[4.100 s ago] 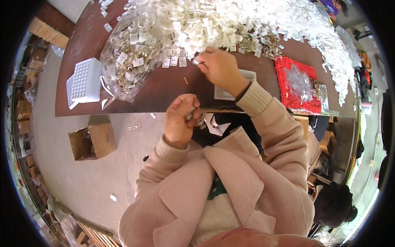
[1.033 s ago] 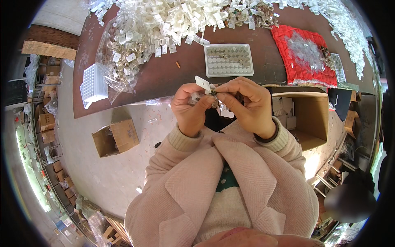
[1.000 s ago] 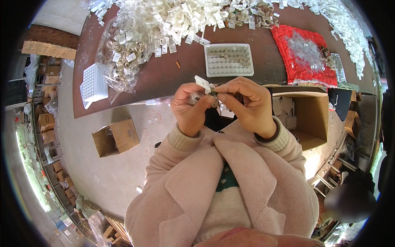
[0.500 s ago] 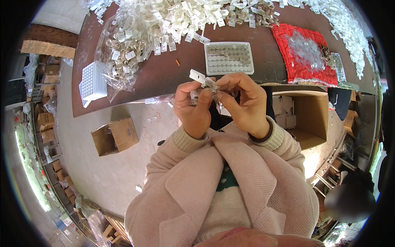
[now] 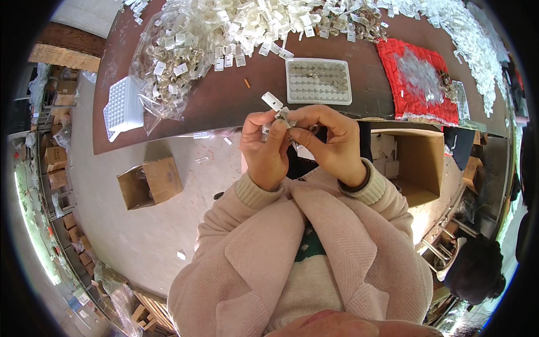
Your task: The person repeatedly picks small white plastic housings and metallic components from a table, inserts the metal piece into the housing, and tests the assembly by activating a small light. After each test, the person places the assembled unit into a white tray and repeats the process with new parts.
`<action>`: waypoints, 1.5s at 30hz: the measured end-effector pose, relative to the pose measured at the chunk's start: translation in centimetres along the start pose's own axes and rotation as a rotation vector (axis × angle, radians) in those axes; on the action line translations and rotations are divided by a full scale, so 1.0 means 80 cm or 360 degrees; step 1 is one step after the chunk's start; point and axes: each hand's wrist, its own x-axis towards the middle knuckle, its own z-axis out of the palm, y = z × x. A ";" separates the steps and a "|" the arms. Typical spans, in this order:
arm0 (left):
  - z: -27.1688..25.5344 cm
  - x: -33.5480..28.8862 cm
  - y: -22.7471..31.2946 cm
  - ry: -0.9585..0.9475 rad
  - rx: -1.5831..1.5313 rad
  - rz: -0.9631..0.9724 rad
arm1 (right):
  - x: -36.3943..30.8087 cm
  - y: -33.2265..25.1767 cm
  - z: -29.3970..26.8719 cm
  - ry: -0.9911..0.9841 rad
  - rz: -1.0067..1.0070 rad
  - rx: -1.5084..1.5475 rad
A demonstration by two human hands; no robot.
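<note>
Desk [image 5: 370, 73] is easily the biggest thing up top, dark brown, its near edge running right behind the hands. Next biggest is the pale pink coat [image 5: 241, 247] on the person, with cream knit cuffs. Then a massive heap of white pieces [image 5: 264, 25] along the far side of the desk, plus a glassier pile of clear bits [image 5: 466, 50] off to the right. Open cardboard box [image 5: 418, 163] sits below the desk edge on the right. Clear plastic bag [image 5: 174, 67], stuffed with tagged metallic bits, slumps at the heap's left. Red cloth [image 5: 400, 103] lies on the right with see-through bits on it, and a smaller carton [image 5: 163, 180] is on the floor [image 5: 140, 247] at left. White tray [image 5: 320, 101] with rows of round bits is just beyond the hands; a stack of white dimpled trays [image 5: 124, 106] is by the left end.

Left hand [image 5: 264, 146] pinches a small white tag [image 5: 272, 101], which pokes up tilted above the fingers, between the tray and the coat. Right hand [image 5: 342, 146] has thumb and fingertips closed on a tiny metallic piece [image 5: 284, 117] right below it; can't tell if they're joined. Tiniest: an orange stick [image 5: 247, 83], lying loose.
</note>
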 end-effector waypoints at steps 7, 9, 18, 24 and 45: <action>-0.006 0.010 -0.008 0.0202 0.0187 -0.0215 | -0.003 0.018 -0.004 0.0059 -0.0344 -0.0574; -0.012 0.015 -0.005 0.0211 0.0148 -0.0297 | 0.005 0.025 -0.023 0.0129 -0.0287 -0.0668; -0.025 0.027 -0.008 0.0065 -0.0021 -0.0351 | 0.033 0.072 -0.087 0.0511 -0.0280 -0.1381; -0.021 0.029 -0.010 0.0060 0.0026 -0.0395 | 0.031 0.074 -0.093 0.0434 -0.0113 -0.1266; 0.013 0.020 -0.008 0.0059 0.0028 -0.0597 | 0.012 0.007 -0.037 0.0115 -0.0587 -0.0878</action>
